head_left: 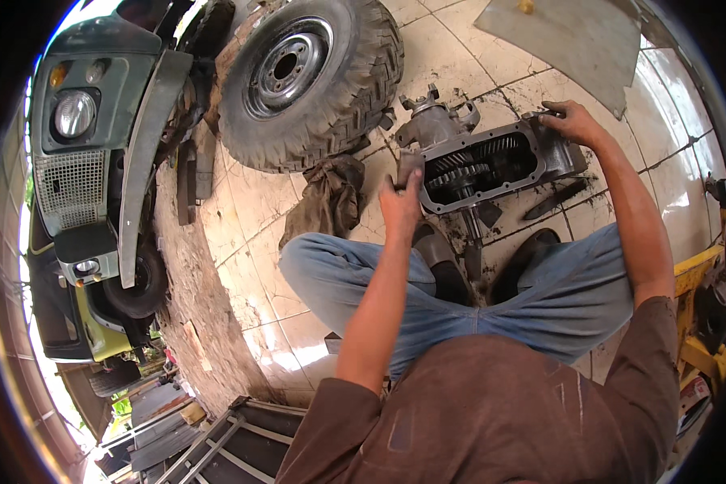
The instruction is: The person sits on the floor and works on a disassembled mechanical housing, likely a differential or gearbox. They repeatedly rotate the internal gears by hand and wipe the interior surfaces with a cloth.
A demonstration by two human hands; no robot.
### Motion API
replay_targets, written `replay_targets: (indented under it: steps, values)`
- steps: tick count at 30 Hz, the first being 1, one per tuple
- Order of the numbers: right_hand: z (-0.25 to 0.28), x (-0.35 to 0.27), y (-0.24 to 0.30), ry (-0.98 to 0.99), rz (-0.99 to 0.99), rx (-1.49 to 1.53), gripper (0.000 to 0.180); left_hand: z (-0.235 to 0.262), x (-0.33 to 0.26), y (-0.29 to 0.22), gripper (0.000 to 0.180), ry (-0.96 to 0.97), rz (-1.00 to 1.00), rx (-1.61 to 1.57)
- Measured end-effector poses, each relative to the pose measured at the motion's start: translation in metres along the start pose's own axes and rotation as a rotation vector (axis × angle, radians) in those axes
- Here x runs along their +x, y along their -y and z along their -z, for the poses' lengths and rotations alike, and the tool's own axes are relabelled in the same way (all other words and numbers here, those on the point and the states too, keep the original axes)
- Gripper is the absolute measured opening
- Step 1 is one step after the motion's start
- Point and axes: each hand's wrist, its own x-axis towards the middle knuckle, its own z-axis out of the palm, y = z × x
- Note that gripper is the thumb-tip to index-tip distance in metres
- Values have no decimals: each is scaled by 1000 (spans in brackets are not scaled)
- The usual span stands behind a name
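A grey metal gearbox housing (518, 184) sits on the tiled floor in front of my feet, its oblong opening facing up. Toothed gears (462, 177) show inside, and a shaft (472, 224) sticks out of the near side toward my shoes. My left hand (401, 202) grips the left end of the housing, thumb up along a cylindrical metal part (410, 164) there. At the far right corner, my right hand (574, 123) is curled over the housing's end. Behind it stands a cast metal part (434, 121) with prongs on top.
A large wheel with a knobbly tyre (310, 73) lies beyond my left hand. Next to it is a dirty crumpled cloth (331, 202). A flat sheet (569, 44) lies at the far right, a dark flat piece (555, 200) near the housing. A vehicle (97, 121) stands left; a yellow frame (696, 315) right.
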Motion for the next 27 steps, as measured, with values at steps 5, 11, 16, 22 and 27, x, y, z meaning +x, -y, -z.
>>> replay_targets:
  steps: [5,11,16,22,27]
  values:
    - [3,-3,8,10,5,-32,67,-7,-36,10,87,-119,-19,-50]
    - [3,-4,13,23,13,-9,67,-3,24,-2,75,-105,-22,83]
    - [4,-2,2,1,8,-6,67,-9,-27,12,100,11,44,-119]
    - [2,-2,15,47,-26,39,66,-9,24,-2,99,-8,52,27]
    - [4,1,-3,16,29,-12,65,-11,-17,19,105,32,89,-153]
